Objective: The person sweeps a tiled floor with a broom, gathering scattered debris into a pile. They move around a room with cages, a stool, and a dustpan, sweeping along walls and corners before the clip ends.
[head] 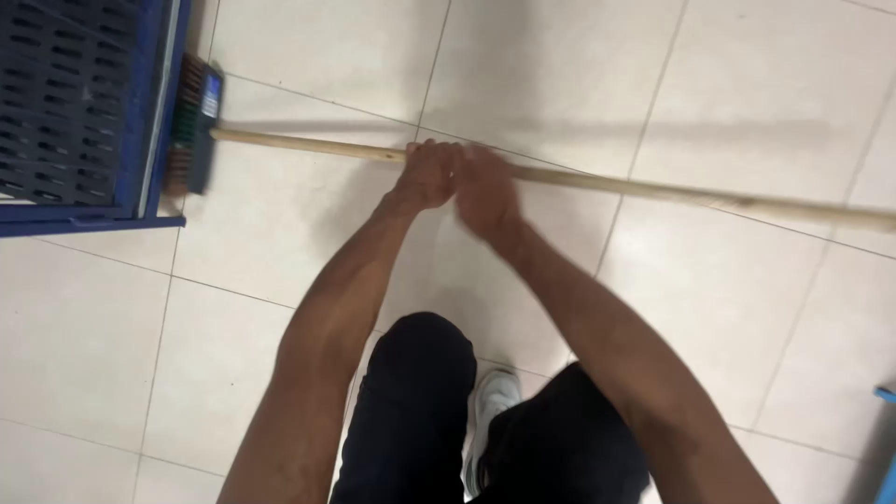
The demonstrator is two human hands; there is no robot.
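A broom lies nearly level across the view. Its long wooden handle [653,189] runs from the far right edge to a dark brush head [192,126] with reddish and green bristles at the upper left. My left hand [427,174] and my right hand [485,194] grip the handle side by side near its middle, touching each other. The brush head rests against the edge of a blue slatted plastic crate [75,103] in the upper left corner.
Pale square floor tiles [765,308] with thin grout lines fill the view. My dark trousers [411,411] and a white shoe [489,411] show at the bottom centre. A small blue object [887,394] peeks in at the right edge.
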